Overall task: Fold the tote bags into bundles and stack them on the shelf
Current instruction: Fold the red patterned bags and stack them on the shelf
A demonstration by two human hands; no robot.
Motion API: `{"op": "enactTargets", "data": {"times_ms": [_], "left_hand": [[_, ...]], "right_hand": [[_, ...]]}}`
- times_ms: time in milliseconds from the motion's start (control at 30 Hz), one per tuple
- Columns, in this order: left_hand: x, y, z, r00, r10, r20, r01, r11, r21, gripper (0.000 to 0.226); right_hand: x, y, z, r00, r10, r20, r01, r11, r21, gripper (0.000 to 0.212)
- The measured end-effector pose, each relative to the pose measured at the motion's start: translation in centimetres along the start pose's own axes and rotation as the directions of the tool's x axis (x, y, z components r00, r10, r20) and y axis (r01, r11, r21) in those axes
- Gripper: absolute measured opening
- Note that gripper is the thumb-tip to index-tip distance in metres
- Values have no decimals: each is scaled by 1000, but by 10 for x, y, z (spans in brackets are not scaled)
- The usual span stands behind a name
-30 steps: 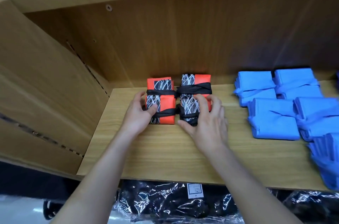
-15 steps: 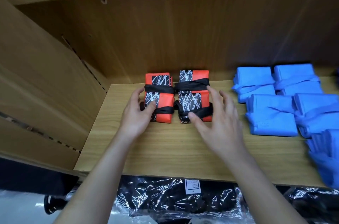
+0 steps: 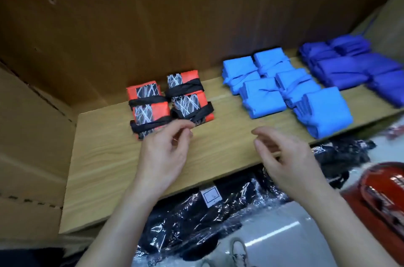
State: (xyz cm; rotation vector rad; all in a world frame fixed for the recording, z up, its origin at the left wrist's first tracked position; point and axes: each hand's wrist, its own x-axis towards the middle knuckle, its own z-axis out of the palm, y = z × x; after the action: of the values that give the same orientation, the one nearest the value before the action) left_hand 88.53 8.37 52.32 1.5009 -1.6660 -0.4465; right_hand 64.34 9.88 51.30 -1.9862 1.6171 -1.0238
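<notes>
Orange tote bundles lie side by side and touching, left of centre on the wooden shelf; the risks run from its near edge back. Nearest, both hands hang over the bare front of the board. The left hand has loosely curled fingers holding nothing, its fingertips just beside the black strap of the left bundle; I cannot tell whether they touch it. The right hand is likewise slack and empty. A finger hooking that strap could, I judge, pull the tie loose. To the right, the nearest light blue bundle sits at the shelf's front edge, where a passing forearm might knock it off. Farthest right, dark blue bundles crowd together and could slump.
</notes>
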Motion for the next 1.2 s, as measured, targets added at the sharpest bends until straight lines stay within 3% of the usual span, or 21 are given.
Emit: {"op": "enactTargets", "data": {"times_ms": [233, 500, 667, 833, 1033, 1200], "left_hand": [[-39, 35, 47, 924, 225, 309, -232, 973, -15, 18], [-84, 98, 147, 720, 372, 586, -386, 916, -107, 16], [-120, 151, 253, 640, 347, 685, -373, 920, -118, 21], [-151, 213, 362, 523, 368, 769, -396, 904, -163, 19], [-155, 265, 482, 434, 276, 857, -329, 935, -134, 21], [-140, 293, 586, 384, 166, 908, -278, 959, -58, 20]], "right_hand": [[-81, 48, -79, 970, 242, 9, -235, 952, -198, 13], [-201, 136, -178, 839, 511, -186, -544, 790, -281, 16], [-286, 215, -245, 667, 678, -309, -741, 644, -188, 22], [-368, 272, -300, 412, 824, -389, -888, 459, 32, 23], [-418, 333, -341, 126, 888, -443, -920, 271, 282, 28], [-413, 395, -352, 10, 906, -423, -897, 195, 397, 27]]}}
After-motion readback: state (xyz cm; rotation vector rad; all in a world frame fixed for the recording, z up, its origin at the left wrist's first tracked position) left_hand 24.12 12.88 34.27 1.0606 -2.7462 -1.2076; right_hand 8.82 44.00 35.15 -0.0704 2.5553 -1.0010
